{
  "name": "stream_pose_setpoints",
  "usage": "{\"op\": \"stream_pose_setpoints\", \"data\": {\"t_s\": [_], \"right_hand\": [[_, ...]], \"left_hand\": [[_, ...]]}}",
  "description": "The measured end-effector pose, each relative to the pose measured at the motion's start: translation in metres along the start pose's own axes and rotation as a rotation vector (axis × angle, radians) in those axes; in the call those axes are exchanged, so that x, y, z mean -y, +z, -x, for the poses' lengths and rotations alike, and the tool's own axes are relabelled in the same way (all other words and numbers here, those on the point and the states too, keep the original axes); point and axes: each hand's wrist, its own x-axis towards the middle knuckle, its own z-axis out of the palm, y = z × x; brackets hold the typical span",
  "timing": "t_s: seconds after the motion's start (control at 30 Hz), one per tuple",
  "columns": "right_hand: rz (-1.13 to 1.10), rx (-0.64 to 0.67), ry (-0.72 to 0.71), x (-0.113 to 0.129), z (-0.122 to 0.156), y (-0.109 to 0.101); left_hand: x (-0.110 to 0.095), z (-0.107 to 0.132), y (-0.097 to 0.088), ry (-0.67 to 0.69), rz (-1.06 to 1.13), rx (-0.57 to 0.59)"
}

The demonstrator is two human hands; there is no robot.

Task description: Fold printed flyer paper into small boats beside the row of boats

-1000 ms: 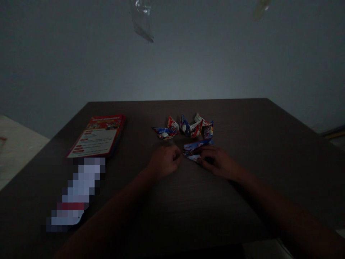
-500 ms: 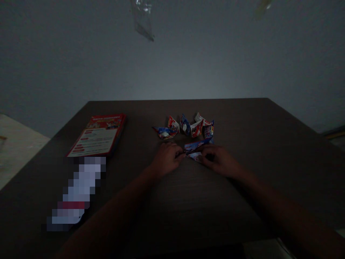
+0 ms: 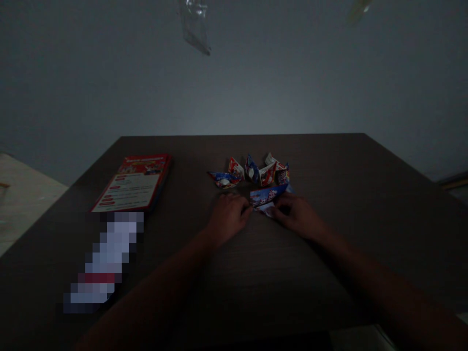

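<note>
A partly folded sheet of printed paper (image 3: pixel 268 195), blue and white, lies on the table between my hands. My left hand (image 3: pixel 230 217) pinches its left corner between thumb and fingers. On the other side, my right hand (image 3: pixel 296 214) is closed on the paper's right edge, its fingertips partly hidden. Just beyond stand several small folded paper boats: a blue one (image 3: pixel 225 180) at the left, a red and white one (image 3: pixel 236 169), another blue one (image 3: pixel 251 169) and a red one (image 3: pixel 268 174) among them.
A stack of red and white printed leaflets (image 3: pixel 129 185) lies at the left of the dark table (image 3: pixel 197 151). Nearer me is a blurred-out pale object (image 3: pixel 109 258). Behind the table rises a grey wall (image 3: pixel 292 73) with a clear plastic bag (image 3: pixel 195 27) on it.
The folded paper's blue panel has tipped so that more of its face shows. Both hands stay nearly in place, the left one turned slightly.
</note>
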Motion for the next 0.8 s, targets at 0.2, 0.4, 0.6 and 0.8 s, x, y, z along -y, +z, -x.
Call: {"op": "stream_pose_setpoints", "data": {"t_s": [0.2, 0.4, 0.6, 0.8], "right_hand": [[0.089, 0.001, 0.043, 0.001, -0.002, -0.001], [0.104, 0.014, 0.055, -0.001, -0.003, 0.000], [0.086, 0.012, 0.049, -0.002, -0.006, -0.001], [0.113, 0.005, 0.059, -0.001, -0.007, 0.001]], "left_hand": [[-0.018, 0.012, -0.007, 0.033, -0.042, -0.001], [-0.052, 0.026, 0.004, 0.191, -0.136, -0.016], [-0.061, 0.028, 0.014, 0.139, -0.184, -0.035], [-0.062, 0.029, 0.014, 0.133, -0.174, -0.029]]}}
